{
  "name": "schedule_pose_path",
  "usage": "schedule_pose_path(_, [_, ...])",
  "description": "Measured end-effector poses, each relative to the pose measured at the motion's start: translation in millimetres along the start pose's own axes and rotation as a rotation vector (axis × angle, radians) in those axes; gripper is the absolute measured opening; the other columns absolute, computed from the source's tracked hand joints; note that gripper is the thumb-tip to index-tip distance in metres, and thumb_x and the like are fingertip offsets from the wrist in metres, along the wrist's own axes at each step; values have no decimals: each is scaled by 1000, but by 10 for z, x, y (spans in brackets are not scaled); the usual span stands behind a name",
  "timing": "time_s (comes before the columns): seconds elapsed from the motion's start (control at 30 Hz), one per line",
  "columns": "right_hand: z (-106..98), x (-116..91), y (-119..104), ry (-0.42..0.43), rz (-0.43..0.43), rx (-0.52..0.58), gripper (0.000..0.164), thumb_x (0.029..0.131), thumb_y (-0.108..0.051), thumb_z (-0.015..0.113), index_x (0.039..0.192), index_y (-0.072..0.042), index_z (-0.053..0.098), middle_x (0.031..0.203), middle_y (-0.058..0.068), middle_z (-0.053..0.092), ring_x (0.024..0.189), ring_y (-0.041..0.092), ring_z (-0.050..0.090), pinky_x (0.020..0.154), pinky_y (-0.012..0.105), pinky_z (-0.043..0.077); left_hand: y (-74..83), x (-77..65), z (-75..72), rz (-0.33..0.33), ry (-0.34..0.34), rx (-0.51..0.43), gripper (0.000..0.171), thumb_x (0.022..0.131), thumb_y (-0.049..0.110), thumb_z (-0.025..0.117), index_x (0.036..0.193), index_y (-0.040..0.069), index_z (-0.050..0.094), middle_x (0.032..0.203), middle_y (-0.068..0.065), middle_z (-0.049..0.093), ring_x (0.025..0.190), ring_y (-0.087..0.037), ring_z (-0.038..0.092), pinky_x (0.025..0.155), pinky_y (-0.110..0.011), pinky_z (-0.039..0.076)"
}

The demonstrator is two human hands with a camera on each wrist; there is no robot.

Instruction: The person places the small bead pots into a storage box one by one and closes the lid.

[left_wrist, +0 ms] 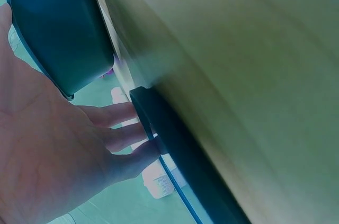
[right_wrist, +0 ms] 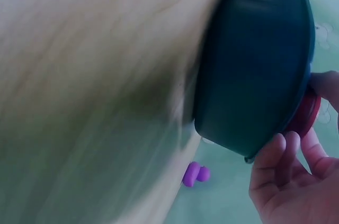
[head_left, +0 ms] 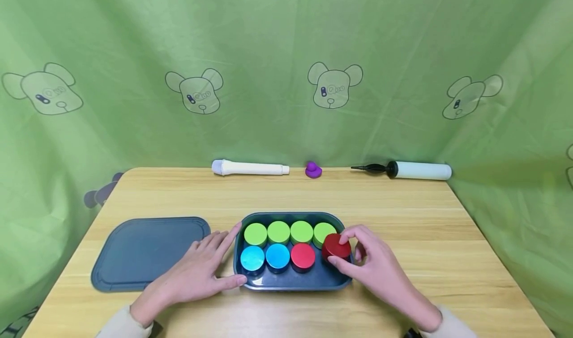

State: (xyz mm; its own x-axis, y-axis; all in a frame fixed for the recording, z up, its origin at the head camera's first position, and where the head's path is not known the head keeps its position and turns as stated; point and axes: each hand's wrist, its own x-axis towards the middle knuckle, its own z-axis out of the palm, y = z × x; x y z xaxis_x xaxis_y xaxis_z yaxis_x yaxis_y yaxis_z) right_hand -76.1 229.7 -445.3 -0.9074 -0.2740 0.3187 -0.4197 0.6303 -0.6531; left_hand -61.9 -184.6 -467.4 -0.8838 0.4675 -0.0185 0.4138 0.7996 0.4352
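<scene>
My right hand (head_left: 378,266) pinches a round dark-red piece (head_left: 336,246) between thumb and fingers at the right end of a dark blue tray (head_left: 327,280). That piece is tilted and overlaps the tray's rim; in the right wrist view its red edge (right_wrist: 306,114) shows above the tray wall. Inside the tray stand several green-topped round pieces (head_left: 278,232) in the back row. In front of them are two blue-topped ones (head_left: 277,256) and a red-topped one (head_left: 303,255). My left hand (head_left: 197,273) has its fingers spread, with index finger and thumb at the tray's left end.
A flat dark blue lid (head_left: 139,251) lies left of the tray, its right edge near my left fingers. Along the table's back edge lie a white toy microphone (head_left: 250,168), a small purple object (head_left: 313,170) and a white hand pump (head_left: 421,170). Behind hangs a green curtain (head_left: 268,40).
</scene>
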Motion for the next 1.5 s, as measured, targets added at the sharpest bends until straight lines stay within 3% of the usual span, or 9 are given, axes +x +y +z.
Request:
schedule_pose_path(0.27, [78,-19,-23,-36,-9,-140,45,81,-32,101,107,-30,64,104,-16,62,77,8,54,63,25,48,0,-1,6,1,1,-1,105,99,80,57,178,35,4,162,-19,46,151,-47,40,113,-83,29])
schedule_pose_path(0.57, [91,-9,-55,-64,-82,-225,45,79,-32,101,101,-27,63,99,-17,61,87,3,58,73,28,54,6,3,-1,5,5,6,106,98,81,57,178,34,5,161,-19,48,150,-49,42,112,-82,30])
schedule_pose_path(1.03, [69,115,-192,-245,56,-304,40,80,-33,101,87,-26,62,90,-12,58,80,11,58,66,28,49,28,1,-30,2,-16,7,106,98,81,56,178,33,5,162,-21,46,151,-50,40,113,-83,30])
schedule_pose_path(1.27, [87,95,-185,-217,10,-300,39,81,-36,100,90,-24,64,91,-13,57,79,11,59,67,28,51,23,-3,-40,0,-24,7,107,98,84,53,178,32,4,163,-22,45,152,-51,38,114,-82,28])
schedule_pose_path(1.5, [82,28,-135,-81,-160,-333,44,79,-42,100,97,-20,67,98,-9,62,73,7,57,57,23,47,59,-11,-118,-20,-62,-37,108,97,84,55,178,34,5,169,-23,40,155,-51,34,120,-75,26])
